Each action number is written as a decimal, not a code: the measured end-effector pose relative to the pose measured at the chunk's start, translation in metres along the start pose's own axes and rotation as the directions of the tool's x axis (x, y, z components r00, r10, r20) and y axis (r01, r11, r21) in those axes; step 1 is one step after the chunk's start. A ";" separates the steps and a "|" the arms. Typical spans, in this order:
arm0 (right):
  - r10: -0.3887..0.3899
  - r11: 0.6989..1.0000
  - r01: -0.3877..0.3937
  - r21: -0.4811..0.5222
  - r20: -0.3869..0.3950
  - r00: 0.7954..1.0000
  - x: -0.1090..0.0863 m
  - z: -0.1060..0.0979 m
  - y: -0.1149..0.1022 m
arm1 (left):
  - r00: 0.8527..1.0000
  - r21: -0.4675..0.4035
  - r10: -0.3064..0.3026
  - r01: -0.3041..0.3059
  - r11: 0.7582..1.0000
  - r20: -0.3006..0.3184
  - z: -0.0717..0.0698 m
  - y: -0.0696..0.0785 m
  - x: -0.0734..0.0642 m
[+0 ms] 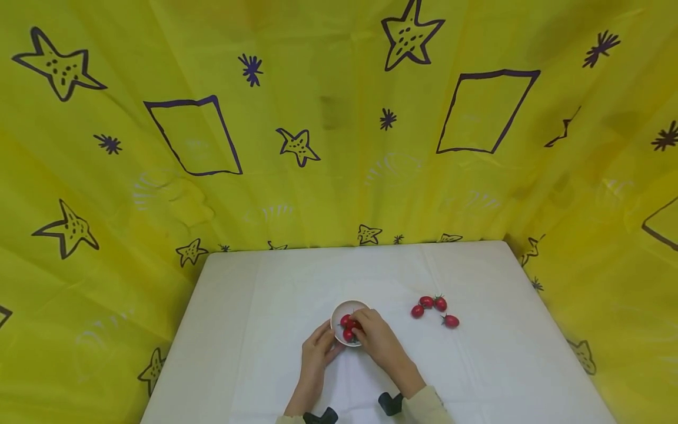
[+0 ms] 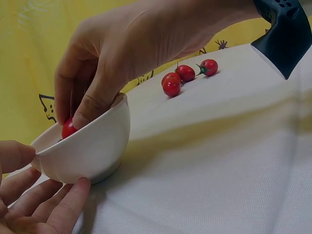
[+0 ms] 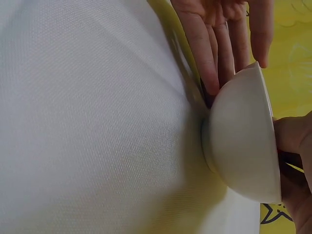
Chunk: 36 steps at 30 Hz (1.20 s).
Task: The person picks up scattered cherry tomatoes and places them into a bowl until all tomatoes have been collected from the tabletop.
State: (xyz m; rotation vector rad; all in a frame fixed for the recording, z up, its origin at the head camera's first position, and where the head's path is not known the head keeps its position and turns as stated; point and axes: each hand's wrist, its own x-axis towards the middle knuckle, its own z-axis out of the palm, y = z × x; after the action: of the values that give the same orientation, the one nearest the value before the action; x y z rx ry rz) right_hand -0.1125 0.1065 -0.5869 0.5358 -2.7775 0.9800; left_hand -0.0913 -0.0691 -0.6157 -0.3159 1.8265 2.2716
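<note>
A small white bowl (image 2: 95, 144) stands on the table and holds several red cherry tomatoes (image 1: 347, 334). My left hand (image 1: 315, 353) holds the bowl from its left side, thumb at the rim and fingers against the lower wall. From the right, my right hand (image 1: 378, 338) reaches over the rim, its thumb and fingers pinching a cherry tomato (image 2: 68, 128) inside the bowl. In the right wrist view, the bowl's wall (image 3: 241, 141) hides the tomatoes.
To the right of the bowl, several more cherry tomatoes (image 1: 426, 302) lie on the white-covered table (image 1: 286, 282), one (image 1: 451, 321) slightly apart. A yellow curtain (image 1: 339, 194) with drawn stars surrounds the table's back and sides. Dark wrist devices (image 1: 391, 404) sit at both wrists.
</note>
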 end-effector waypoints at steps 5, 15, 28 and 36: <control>0.043 0.999 -0.043 0.008 -0.003 0.999 0.000 -0.002 -0.002 | 1.000 0.001 -0.007 0.007 1.000 -0.002 0.000 0.000 0.000; 0.064 0.996 -0.051 0.074 -0.183 0.981 -0.002 -0.007 0.009 | 1.000 0.004 -0.004 0.004 1.000 0.004 -0.001 -0.003 0.002; 0.152 0.987 -0.130 0.097 -0.276 0.949 -0.002 -0.022 0.030 | 1.000 -0.001 -0.004 0.004 1.000 0.002 0.001 -0.002 0.002; 0.219 0.975 -0.196 0.106 -0.294 0.931 -0.008 -0.030 0.047 | 1.000 -0.009 -0.015 0.015 1.000 0.001 0.001 0.000 0.001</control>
State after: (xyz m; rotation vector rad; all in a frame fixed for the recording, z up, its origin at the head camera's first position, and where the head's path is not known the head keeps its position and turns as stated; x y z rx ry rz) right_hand -0.1220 0.1620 -0.5927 0.0856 -2.5623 1.1076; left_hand -0.0923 -0.0686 -0.6160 -0.3281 1.8078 2.2701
